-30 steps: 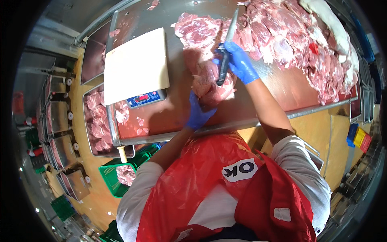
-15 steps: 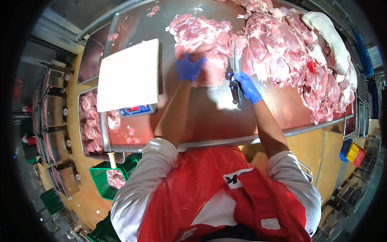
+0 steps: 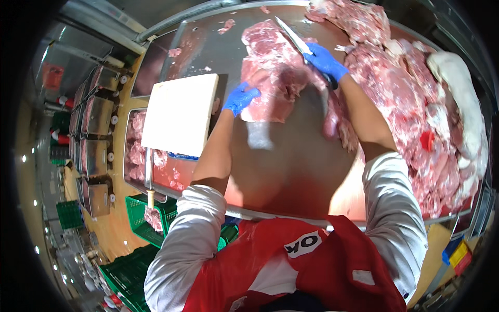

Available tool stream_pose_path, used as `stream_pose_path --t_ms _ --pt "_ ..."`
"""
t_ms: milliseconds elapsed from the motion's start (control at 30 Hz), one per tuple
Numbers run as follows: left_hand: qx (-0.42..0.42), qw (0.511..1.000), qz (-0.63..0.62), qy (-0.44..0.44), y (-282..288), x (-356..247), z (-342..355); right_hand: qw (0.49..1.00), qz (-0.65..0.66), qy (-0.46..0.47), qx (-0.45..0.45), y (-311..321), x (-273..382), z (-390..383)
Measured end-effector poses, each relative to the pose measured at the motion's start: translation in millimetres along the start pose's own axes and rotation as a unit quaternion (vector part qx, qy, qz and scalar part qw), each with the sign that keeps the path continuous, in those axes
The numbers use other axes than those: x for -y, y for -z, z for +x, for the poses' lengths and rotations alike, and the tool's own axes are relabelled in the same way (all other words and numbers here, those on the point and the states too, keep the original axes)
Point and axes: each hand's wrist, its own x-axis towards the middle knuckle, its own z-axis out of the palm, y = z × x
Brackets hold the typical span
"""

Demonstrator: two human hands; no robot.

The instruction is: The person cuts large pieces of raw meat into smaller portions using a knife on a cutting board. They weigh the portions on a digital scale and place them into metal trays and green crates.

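Blue glove material covers the right hand (image 3: 325, 61), which is closed round a knife (image 3: 292, 35); its blade points away from the body and to the left, near the far right edge of a meat slab (image 3: 273, 78). Whether blade and meat touch, I cannot tell. Just below this hand is a blurred long strip of meat (image 3: 334, 117); its upper join is unclear.

The left hand (image 3: 241, 99), also gloved, lies at the slab's left edge with fingers over the meat; how tightly they close is hidden. The step looks like trimming or parting this slab, and the next move seems to call for a steady left hold, fingers clear of the edge.

Farther out, the slab rests on a metal table (image 3: 291, 182), between a white board (image 3: 181, 114) on the left and a big meat pile (image 3: 390, 93) on the right. Beyond the table's near left corner stands a green crate (image 3: 136, 216).
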Motion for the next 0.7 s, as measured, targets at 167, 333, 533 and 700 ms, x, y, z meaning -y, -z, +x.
stream_pose_path --t_ms 167,333,533,700 --pt "-0.127 0.989 0.057 -0.058 -14 18 0 0.981 -0.121 -0.052 0.14 7 -27 95" --pt "-0.408 0.886 0.207 -0.075 -64 11 -36 0.964 -0.162 -0.061 0.201 -6 4 73" --pt "-0.43 0.87 0.204 -0.127 -60 -9 -48 0.966 -0.215 -0.008 0.141 -15 29 -15" --pt "-0.353 0.877 0.287 -0.157 -40 -21 -67 0.996 -0.073 -0.042 0.043 -47 57 -113"
